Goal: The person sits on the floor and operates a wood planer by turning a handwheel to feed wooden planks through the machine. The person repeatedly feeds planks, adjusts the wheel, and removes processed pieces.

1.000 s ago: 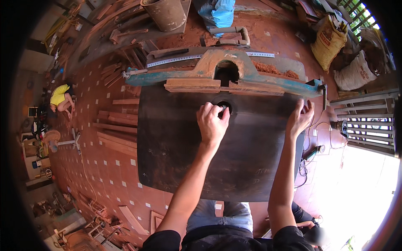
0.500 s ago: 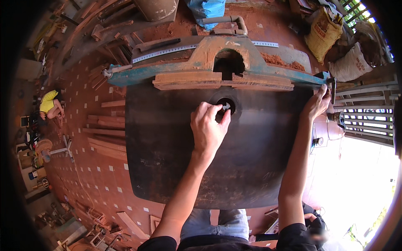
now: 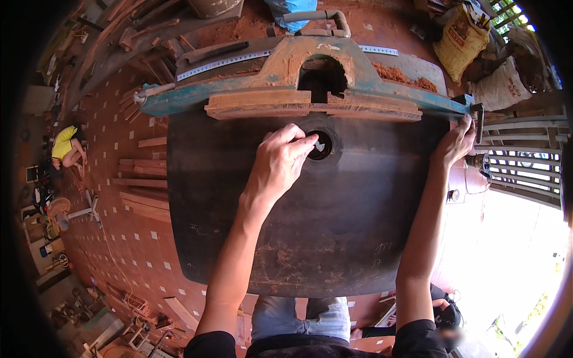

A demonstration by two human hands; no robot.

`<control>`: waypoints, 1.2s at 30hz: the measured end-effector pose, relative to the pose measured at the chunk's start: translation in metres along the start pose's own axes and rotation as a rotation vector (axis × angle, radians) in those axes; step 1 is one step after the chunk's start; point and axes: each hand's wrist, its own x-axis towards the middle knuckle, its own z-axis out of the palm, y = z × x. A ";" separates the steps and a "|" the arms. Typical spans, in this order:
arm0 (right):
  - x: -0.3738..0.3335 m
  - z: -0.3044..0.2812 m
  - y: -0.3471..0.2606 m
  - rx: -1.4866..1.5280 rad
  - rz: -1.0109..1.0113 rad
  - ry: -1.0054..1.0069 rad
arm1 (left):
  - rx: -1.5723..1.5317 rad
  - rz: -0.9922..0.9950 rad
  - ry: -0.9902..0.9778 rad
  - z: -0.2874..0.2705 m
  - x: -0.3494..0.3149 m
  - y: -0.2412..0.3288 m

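Note:
A dark metal machine table (image 3: 334, 221) lies before me, with a round opening that holds a small shiny cutter (image 3: 323, 145). My left hand (image 3: 277, 156) is closed in a pinch at the opening's left rim, beside the cutter. Whatever its fingertips hold, if anything, is hidden. Behind the opening runs a teal metal fence (image 3: 394, 90), faced with two wooden boards (image 3: 256, 104), (image 3: 373, 107) and arched over a dark hollow. At the fence's right end, my right hand (image 3: 456, 142) is wrapped round the end, just below a metal clamp handle (image 3: 479, 122).
Behind the fence lie a long ruler (image 3: 227, 61) and reddish sawdust (image 3: 397, 74). A blue bag (image 3: 292, 13) and a yellow sack (image 3: 461, 43) stand farther off. Planks (image 3: 143, 182) lie left of the table. One person (image 3: 65, 143) crouches at far left, another (image 3: 444, 310) at lower right.
My left hand has drawn left from over the opening to its rim, and its thumb and fingers have come together. My right hand stays at the fence end. The view has shifted slightly.

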 end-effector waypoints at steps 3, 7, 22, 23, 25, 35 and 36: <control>0.003 0.001 -0.001 -0.009 0.021 0.008 | -0.067 -0.083 0.140 -0.012 -0.001 0.007; 0.036 0.001 0.011 0.228 0.107 -0.122 | 0.003 -0.317 0.766 -0.058 -0.025 -0.060; 0.068 0.007 0.035 0.654 0.421 -0.496 | -0.816 -0.672 0.873 -0.163 0.022 -0.196; 0.069 0.007 0.035 0.638 0.425 -0.494 | -0.827 -0.668 0.878 -0.164 0.020 -0.200; 0.073 0.008 0.038 0.645 0.435 -0.514 | -0.849 -0.661 0.888 -0.167 0.015 -0.208; 0.069 -0.001 0.032 0.658 0.455 -0.513 | -0.757 -0.781 0.883 -0.166 0.021 -0.194; 0.070 -0.001 0.032 0.663 0.457 -0.508 | -0.762 -0.779 0.894 -0.165 0.021 -0.193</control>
